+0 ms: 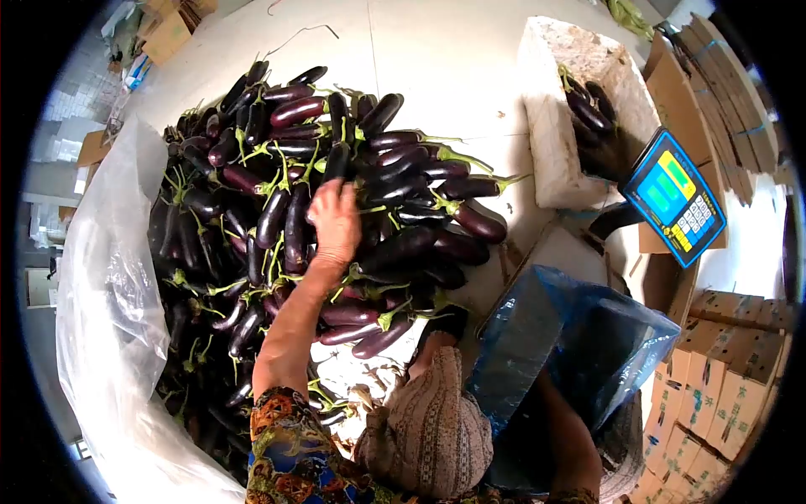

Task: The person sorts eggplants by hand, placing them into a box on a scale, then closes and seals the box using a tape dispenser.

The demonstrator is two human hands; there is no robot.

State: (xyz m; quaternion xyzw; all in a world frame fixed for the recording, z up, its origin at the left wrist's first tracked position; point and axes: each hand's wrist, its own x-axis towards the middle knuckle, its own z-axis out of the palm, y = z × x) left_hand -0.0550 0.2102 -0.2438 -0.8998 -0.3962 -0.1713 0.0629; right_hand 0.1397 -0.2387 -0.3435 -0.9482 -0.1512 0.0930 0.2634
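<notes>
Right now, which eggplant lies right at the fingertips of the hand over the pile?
The dark eggplant pointing straight ahead from the left hand; a second eggplant lies roughly in line beyond it, farther away.

Eggplant pile between plastic sheet and foam box.

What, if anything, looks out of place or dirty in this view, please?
A thin, dark, bent strand lies loose on the pale tiled floor beside the heap of glossy purple eggplants, and looks stray. The open white foam box also looks soiled, with brownish marks on its walls.
</notes>
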